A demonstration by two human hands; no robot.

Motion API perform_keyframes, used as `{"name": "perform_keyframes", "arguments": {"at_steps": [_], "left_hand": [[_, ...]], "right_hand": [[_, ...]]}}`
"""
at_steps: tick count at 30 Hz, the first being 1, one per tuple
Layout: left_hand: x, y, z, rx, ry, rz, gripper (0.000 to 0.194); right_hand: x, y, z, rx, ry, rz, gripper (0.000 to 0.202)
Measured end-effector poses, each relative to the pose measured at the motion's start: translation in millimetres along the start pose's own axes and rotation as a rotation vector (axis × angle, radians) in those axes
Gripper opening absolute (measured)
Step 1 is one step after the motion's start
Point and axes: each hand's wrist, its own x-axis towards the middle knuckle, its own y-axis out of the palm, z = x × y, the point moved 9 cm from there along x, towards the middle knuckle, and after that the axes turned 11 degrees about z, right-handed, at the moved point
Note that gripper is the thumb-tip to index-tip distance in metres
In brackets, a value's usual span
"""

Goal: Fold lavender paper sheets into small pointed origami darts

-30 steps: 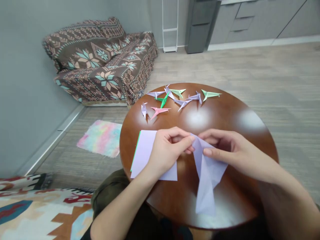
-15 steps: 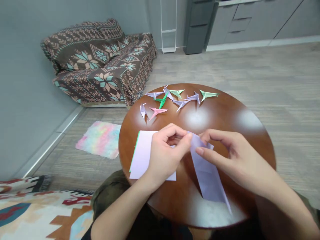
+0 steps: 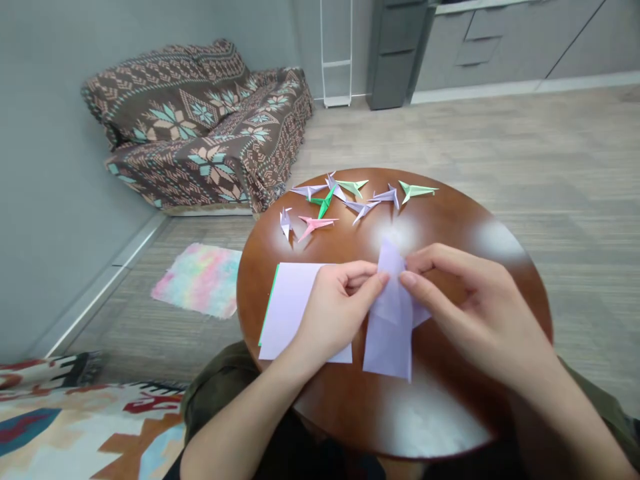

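Observation:
A partly folded sheet of lilac origami paper (image 3: 389,340) is held up over the near half of the round table, its pointed top upward and a flap sticking out to the right. My left hand (image 3: 345,300) pinches its left edge between thumb and fingers. On the opposite edge, the thumb and fingers of my right hand (image 3: 460,300) close on the paper, just below the tip. Beside my left wrist lies a stack of lilac paper (image 3: 290,307) with a green sheet peeking out along its left side; my left hand covers part of it.
Several folded paper cranes in lilac, green and pink, among them a pink crane (image 3: 316,225), stand along the far side of the brown table (image 3: 460,227). Beyond are a covered sofa (image 3: 210,140) and a pastel rug (image 3: 200,279) on the floor.
The lilac paper has swung from slanting to nearly upright, its lower end moving left and up. Its pointed tip now shows above my fingers. My right hand has shifted slightly right.

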Motion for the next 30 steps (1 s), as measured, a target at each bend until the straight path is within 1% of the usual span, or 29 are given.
{"name": "perform_keyframes", "arguments": {"at_steps": [3,7,9,10,12,14,16,19,21,23,25,27,30], "left_hand": [[0.3,0.6,-1.5,-0.04,-0.005,0.023,0.028],[-0.9,3.3,0.6,-0.113,-0.06,0.103,0.029],[-2.0,6.1,0.8,-0.097,-0.081,0.175,0.03],[-2.5,8.5,0.3,-0.068,-0.084,0.225,0.027],[-3.9,14.4,-0.7,0.011,-0.083,0.33,0.021],[-5.2,19.3,-0.5,0.063,-0.085,0.407,0.014],[-5.8,22.3,-0.2,0.087,-0.085,0.445,0.01],[-6.3,24.4,-0.1,0.119,-0.093,0.463,0.012],[-7.3,25.6,-1.6,0.13,-0.092,0.479,0.021],[-9.0,26.9,-4.3,0.132,-0.085,0.501,0.031],[-10.5,26.3,-4.8,0.171,-0.097,0.506,0.036],[-11.7,24.2,-2.6,0.249,-0.129,0.501,0.037],[-13.3,22.2,0.7,0.328,-0.163,0.513,0.035]], "right_hand": [[0.7,-0.9,-1.7,0.151,-0.044,0.012,0.022],[0.3,-1.8,-14.9,0.34,-0.066,0.004,0.016],[-0.9,-3.6,-22.7,0.447,-0.08,-0.012,0.028],[-0.7,-0.5,-25.5,0.465,-0.074,0.028,0.034],[-0.5,4.6,-26.8,0.445,-0.072,0.106,0.039],[-0.4,11.3,-24.1,0.362,-0.071,0.207,0.034],[-0.3,15.6,-20.9,0.273,-0.069,0.278,0.027],[0.0,18.5,-18.7,0.201,-0.057,0.331,0.024],[-0.4,21.4,-18.3,0.174,-0.052,0.368,0.026],[-0.7,22.1,-18.3,0.148,-0.054,0.373,0.029],[-1.0,20.4,-18.6,0.119,-0.055,0.349,0.032],[-1.5,19.4,-19.0,0.102,-0.053,0.343,0.032],[-3.3,20.9,-21.7,0.14,-0.038,0.405,0.024]]}}
